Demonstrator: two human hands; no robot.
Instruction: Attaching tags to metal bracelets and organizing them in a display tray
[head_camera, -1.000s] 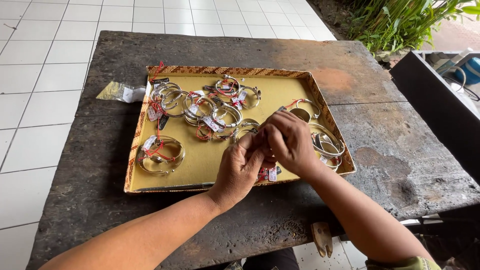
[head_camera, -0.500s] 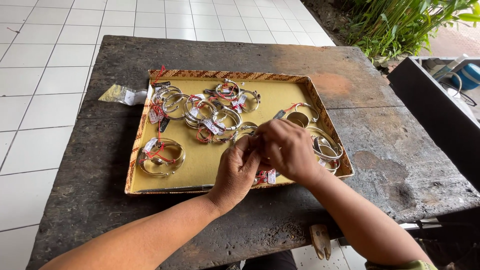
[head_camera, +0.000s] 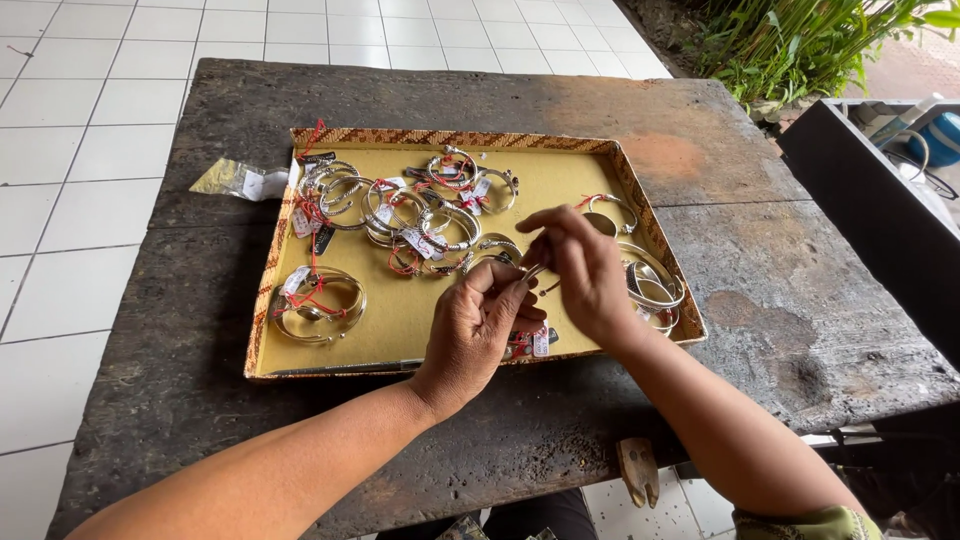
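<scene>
Nearest the camera, the left hand (head_camera: 478, 325) and right hand (head_camera: 585, 275) meet above the front edge of a woven tray (head_camera: 420, 320). The fingers (head_camera: 512, 290) of both hands are pinched together on a small silver bangle (head_camera: 533, 271), held in the air just over the tray. It looks light, rigid and smooth, likely slippery, so a pinch on its band near the opening seems the surest hold. Just under the fingers lie red-strung tags (head_camera: 528, 342). To their right sits a stack of wide bangles (head_camera: 655, 285); to their left, a tied pair of bangles (head_camera: 318, 303). Beyond the fingers a tangled heap of tagged bracelets (head_camera: 420, 215) crowds the tray's far half. A clear plastic bag (head_camera: 240, 180) rests on the dark surface (head_camera: 760, 300).
</scene>
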